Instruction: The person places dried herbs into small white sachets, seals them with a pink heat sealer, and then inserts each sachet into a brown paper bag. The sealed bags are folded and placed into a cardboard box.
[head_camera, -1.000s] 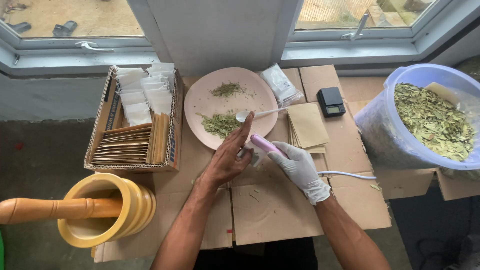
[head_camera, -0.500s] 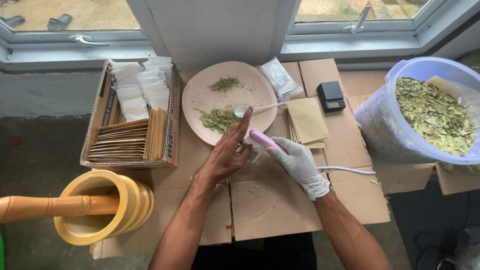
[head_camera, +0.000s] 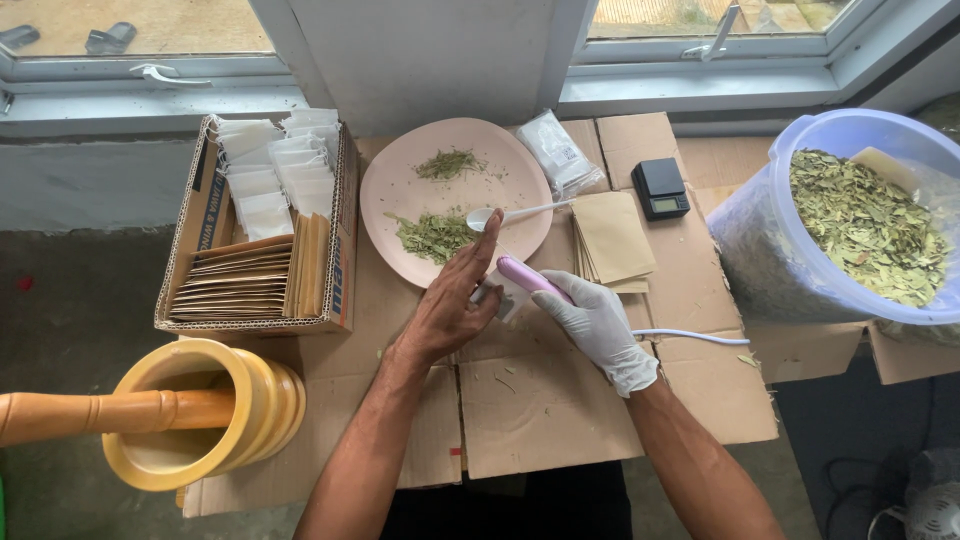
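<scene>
The bare left hand (head_camera: 450, 305) lies flat with fingers spread, pressing a small white pouch (head_camera: 505, 298) onto the cardboard surface (head_camera: 540, 410) just below the plate (head_camera: 455, 200). The gloved right hand (head_camera: 595, 325) is clamped on a pink sealer (head_camera: 530, 277), its tip at the pouch and its white cord (head_camera: 690, 337) trailing right. The pink plate holds two heaps of crushed green herb (head_camera: 435, 235) and a white spoon (head_camera: 515, 213). The box (head_camera: 200, 225) at left holds white pouches at the back and brown envelopes in front. The mortar (head_camera: 200, 415) holds a wooden pestle (head_camera: 100, 413). The tub (head_camera: 800, 260) at right is full of dried leaves (head_camera: 865, 225). Between plate and tub lie loose envelopes (head_camera: 612, 238), a black scale (head_camera: 660, 188) and a clear packet (head_camera: 560, 153)
</scene>
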